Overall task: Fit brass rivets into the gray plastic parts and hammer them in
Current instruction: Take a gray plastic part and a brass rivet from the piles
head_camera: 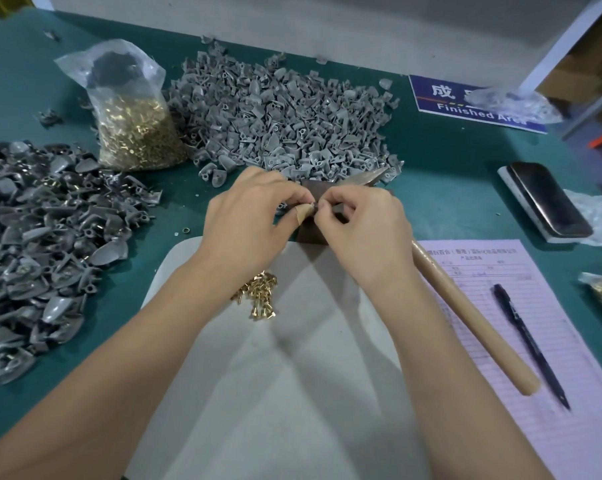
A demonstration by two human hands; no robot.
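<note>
Left hand (254,216): at frame centre, fingertips pinched on a small gray plastic part (282,206), mostly hidden, steadying it, probably so the hole faces the other hand.
Right hand (358,220): fingertips pinched together against the left's, likely seating a brass rivet; rivet itself too small to confirm.
Loose rivets (258,295): just below the hands, within reach.
Hammer (465,306): lies lower right, untouched.
Supply heap (278,112): above the hands.

Rivets (258,295) on mat (258,393), seemingly

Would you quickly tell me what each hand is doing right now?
Left hand: fingers pinched on a small gray plastic part, mostly hidden.
Right hand: fingertips pinched at that same spot; what they hold cannot be told.
</note>
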